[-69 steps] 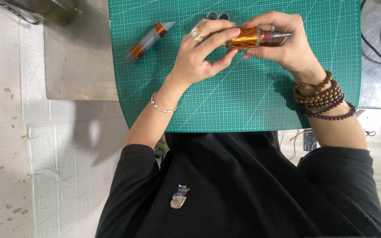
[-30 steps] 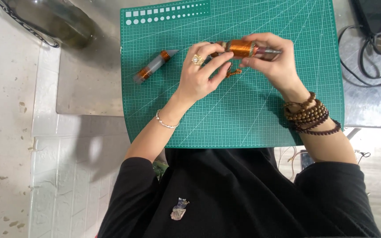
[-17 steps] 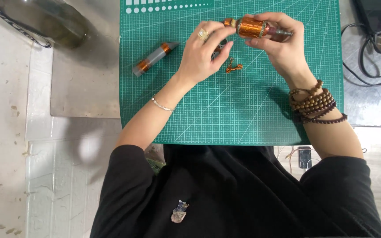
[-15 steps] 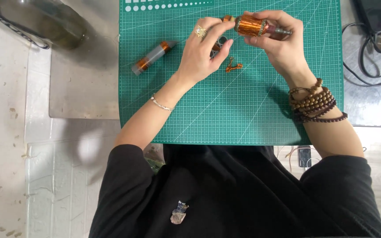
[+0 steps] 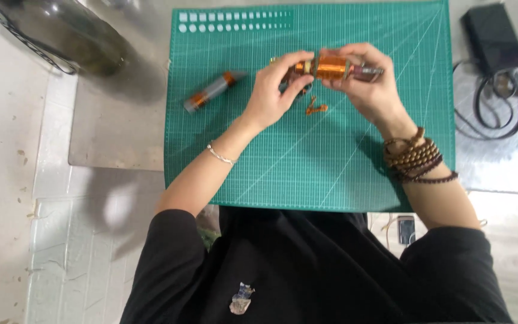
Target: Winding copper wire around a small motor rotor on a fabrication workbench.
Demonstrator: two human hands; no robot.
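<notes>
Both my hands hold a short rod wound with copper wire (image 5: 333, 67) above a green cutting mat (image 5: 307, 156). My left hand (image 5: 274, 90) pinches the coil's left end with its fingertips. My right hand (image 5: 368, 84) grips the right end, where a grey metal tip sticks out. A small curl of loose copper wire (image 5: 315, 108) lies on the mat just below the coil. A second grey rod with copper bands (image 5: 209, 92) rests on the mat to the left, apart from both hands.
The mat lies on a metal table (image 5: 115, 129). A dark glass vessel (image 5: 67, 33) stands at the far left corner. A black box (image 5: 493, 37) and coiled black cables (image 5: 493, 105) sit on the right. Pale floor tiles show below left.
The view has shifted, so hands and coil sit lower on the mat. Both hands keep hold of the coil; the loose wire curl and the second rod stay put.
</notes>
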